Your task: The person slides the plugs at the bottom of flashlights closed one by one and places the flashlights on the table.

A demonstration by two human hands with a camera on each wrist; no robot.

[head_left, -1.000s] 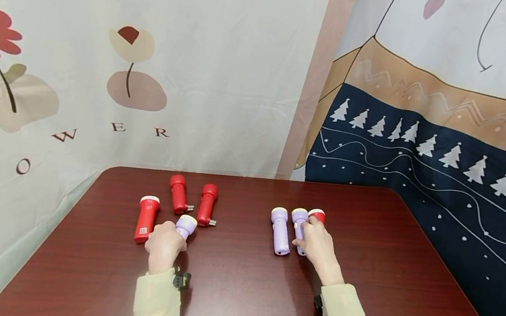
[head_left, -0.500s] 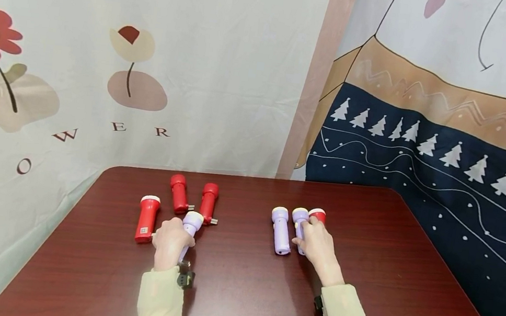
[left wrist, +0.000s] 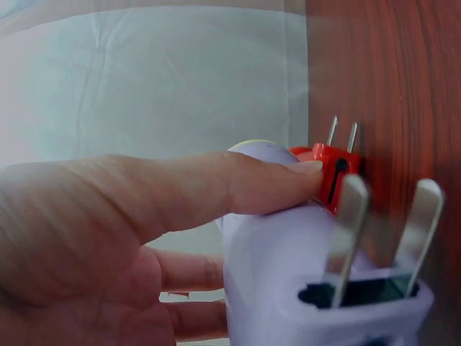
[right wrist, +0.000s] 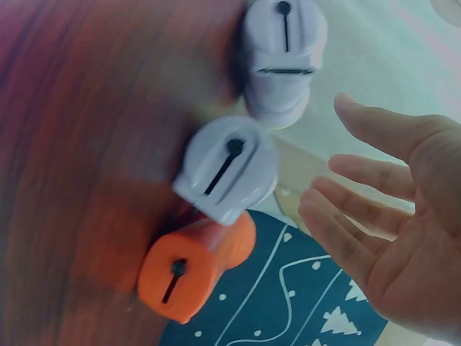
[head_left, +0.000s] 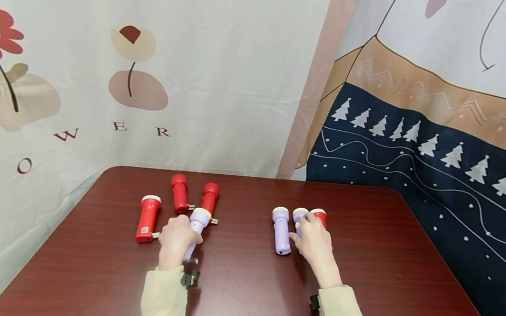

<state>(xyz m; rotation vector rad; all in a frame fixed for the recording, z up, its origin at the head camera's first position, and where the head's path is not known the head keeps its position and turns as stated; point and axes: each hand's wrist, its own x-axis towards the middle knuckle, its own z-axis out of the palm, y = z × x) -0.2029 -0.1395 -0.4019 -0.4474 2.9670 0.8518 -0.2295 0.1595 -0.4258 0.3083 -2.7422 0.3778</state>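
My left hand (head_left: 178,238) grips a lavender flashlight (head_left: 200,218), thumb laid across its body in the left wrist view. Two metal plug prongs (left wrist: 385,241) stick out of its tail end. Its pale head overlaps a red flashlight (head_left: 210,195) behind it in the head view. On the right side, my right hand (head_left: 315,244) hovers over a second lavender flashlight (head_left: 300,214) and partly hides it. The right wrist view shows this hand with fingers spread and relaxed, apart from the flashlights. To either side of it lie another lavender flashlight (head_left: 281,232) and a red one (head_left: 319,215).
Two more red flashlights lie at the left: one with a white rim (head_left: 148,221), and an all-red one (head_left: 179,194) farther back. Prongs show on several of the red ones. The dark wooden table (head_left: 236,293) ends at a pale curtain (head_left: 222,96) behind.
My left hand has moved slightly right and forward with the lavender flashlight, whose prongs now show below the hand. The right hand has shifted slightly left, fingers loosened over the middle flashlight.
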